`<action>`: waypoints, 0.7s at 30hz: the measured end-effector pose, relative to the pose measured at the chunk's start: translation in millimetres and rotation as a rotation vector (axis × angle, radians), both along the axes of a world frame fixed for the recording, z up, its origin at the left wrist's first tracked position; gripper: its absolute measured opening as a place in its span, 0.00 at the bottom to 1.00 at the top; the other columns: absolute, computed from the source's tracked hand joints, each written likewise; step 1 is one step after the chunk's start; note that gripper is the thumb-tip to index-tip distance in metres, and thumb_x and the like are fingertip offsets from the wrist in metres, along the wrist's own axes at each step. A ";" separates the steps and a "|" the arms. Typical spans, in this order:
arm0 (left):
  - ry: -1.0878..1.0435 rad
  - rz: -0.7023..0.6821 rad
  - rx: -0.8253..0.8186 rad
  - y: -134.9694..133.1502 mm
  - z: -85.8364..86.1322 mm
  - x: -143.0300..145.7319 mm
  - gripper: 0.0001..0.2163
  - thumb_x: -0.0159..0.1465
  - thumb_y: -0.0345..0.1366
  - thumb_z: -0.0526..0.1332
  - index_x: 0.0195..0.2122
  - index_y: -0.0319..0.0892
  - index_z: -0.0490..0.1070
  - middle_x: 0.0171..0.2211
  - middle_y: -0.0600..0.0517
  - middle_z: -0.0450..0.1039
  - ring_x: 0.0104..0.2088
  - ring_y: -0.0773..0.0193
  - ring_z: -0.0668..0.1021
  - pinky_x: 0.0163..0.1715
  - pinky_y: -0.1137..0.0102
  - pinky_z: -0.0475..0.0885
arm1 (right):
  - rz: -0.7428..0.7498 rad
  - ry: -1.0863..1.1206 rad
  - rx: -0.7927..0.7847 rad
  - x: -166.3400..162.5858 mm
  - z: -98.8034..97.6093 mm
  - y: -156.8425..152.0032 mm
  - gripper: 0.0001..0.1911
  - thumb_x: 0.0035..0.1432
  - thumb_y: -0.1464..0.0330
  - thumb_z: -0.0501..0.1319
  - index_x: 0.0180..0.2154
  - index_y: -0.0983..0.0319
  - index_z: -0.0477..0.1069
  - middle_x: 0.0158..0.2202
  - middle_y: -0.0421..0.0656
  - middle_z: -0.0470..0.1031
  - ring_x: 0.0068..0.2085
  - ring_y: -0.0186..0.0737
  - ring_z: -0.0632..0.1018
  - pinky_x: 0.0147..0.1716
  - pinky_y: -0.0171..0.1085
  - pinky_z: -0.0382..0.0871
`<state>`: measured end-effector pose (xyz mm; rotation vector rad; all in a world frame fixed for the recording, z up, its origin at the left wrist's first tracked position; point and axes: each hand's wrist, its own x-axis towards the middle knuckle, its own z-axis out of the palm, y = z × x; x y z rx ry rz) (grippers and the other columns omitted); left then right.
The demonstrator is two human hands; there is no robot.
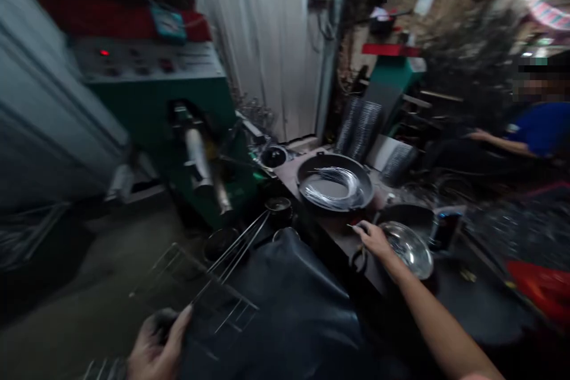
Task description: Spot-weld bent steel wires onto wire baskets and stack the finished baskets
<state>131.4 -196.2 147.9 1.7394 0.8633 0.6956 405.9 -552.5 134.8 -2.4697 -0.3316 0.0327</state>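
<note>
At the lower left my left hand is closed on a thin metal wire frame, whose long rods slant up to the right over a dark apron. My right hand reaches over the bench, thumb and forefinger pinched on a small thin metal piece, blurred at its tip. Just below that hand lie dark-handled pliers. A shiny metal bowl sits to the right of it. Beyond the hand, a round black pan holds a coil of silvery wire.
A green machine with a lit red lamp stands at left. Another green machine is at the back, with stacked metal pieces before it. A person in a blue top sits at right. A phone-like dark slab stands beside the bowl.
</note>
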 end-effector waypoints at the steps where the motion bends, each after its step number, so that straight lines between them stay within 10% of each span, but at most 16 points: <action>1: -0.021 0.024 -0.054 -2.2 2.7 1.2 0.18 0.51 0.51 0.64 0.30 0.41 0.67 0.26 0.55 0.67 0.26 0.66 0.70 0.25 0.71 0.67 | 0.085 0.039 0.169 -3.1 0.7 27.4 0.13 0.55 0.62 0.52 0.27 0.63 0.69 0.27 0.43 0.72 0.31 0.38 0.72 0.32 0.34 0.63; 10: -0.259 0.127 -0.210 -19.5 -1.5 21.0 0.18 0.48 0.51 0.65 0.29 0.42 0.65 0.26 0.56 0.64 0.29 0.65 0.67 0.32 0.71 0.64 | 0.350 0.574 0.924 -52.4 2.9 233.6 0.16 0.46 0.56 0.61 0.23 0.63 0.68 0.19 0.37 0.64 0.21 0.30 0.64 0.20 0.30 0.55; 21: -0.208 0.167 -0.213 -3.4 -29.0 21.7 0.17 0.53 0.52 0.61 0.28 0.43 0.63 0.24 0.56 0.62 0.28 0.66 0.66 0.31 0.72 0.62 | 0.347 0.608 1.014 -58.7 2.2 287.4 0.15 0.44 0.56 0.63 0.23 0.63 0.70 0.19 0.36 0.66 0.23 0.31 0.64 0.23 0.31 0.57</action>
